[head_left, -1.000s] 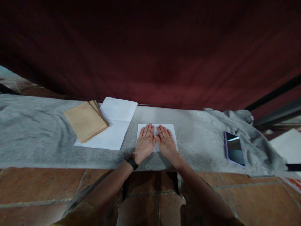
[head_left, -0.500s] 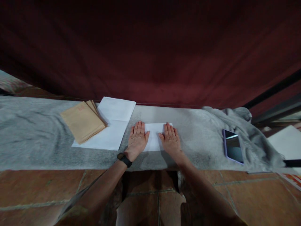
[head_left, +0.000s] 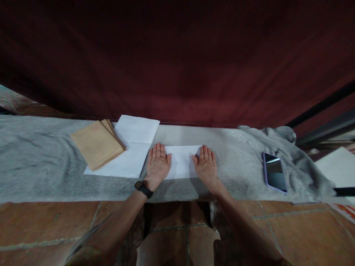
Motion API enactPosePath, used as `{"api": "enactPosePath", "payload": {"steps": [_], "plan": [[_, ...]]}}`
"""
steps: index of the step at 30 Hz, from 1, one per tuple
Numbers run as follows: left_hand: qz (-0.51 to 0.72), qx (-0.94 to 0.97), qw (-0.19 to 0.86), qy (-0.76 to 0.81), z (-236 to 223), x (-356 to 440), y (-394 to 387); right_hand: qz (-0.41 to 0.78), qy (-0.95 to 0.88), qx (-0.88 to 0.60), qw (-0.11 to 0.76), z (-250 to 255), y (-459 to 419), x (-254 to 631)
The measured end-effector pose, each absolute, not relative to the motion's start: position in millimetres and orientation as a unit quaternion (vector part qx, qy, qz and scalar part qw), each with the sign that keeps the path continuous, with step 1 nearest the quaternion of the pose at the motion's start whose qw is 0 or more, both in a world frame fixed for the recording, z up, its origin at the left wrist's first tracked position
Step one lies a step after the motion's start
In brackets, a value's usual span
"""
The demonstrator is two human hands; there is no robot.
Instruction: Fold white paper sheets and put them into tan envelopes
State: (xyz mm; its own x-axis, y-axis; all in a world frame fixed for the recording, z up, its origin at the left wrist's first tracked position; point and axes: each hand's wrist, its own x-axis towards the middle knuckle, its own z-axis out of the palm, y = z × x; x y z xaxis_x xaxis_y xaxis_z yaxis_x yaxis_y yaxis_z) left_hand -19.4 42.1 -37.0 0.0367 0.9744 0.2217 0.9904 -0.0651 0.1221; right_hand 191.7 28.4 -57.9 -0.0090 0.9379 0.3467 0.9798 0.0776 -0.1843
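Observation:
A white sheet of paper (head_left: 181, 162) lies flat in front of me, its left and right ends covered by my palms. My left hand (head_left: 158, 164) rests flat on the left end, fingers stretched forward and thumb toward the middle. On the right end my right hand (head_left: 205, 165) lies flat in the same way, thumb pointing inward. Neither hand grips anything. Left of my left hand are larger white sheets (head_left: 133, 157) with a crease across them. Several brown envelopes (head_left: 97, 144) are stacked partly over those sheets.
A grey cloth (head_left: 238, 166) covers the long narrow surface and bunches up at the right. On it lies a phone in a purple case (head_left: 275, 173). A dark red curtain (head_left: 180, 74) hangs along the far edge. Tiled floor (head_left: 305, 229) shows below.
My hands have slid apart, the left one leftward and the right one rightward, so more of the paper shows between them. The envelopes, larger sheets and phone have stayed in place.

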Motion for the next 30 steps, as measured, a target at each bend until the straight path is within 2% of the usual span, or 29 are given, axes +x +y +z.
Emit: {"api": "enactPosePath", "payload": {"steps": [10, 30], "plan": [[-0.106, -0.827, -0.012, -0.553, -37, 13, 21, 0.048, -0.790, -0.589, 0.164, -49, 23, 159], [-0.075, -0.792, 0.004, -0.606, -34, -3, 29, -0.017, -0.763, -0.625, 0.163, -57, 22, 175]]}}
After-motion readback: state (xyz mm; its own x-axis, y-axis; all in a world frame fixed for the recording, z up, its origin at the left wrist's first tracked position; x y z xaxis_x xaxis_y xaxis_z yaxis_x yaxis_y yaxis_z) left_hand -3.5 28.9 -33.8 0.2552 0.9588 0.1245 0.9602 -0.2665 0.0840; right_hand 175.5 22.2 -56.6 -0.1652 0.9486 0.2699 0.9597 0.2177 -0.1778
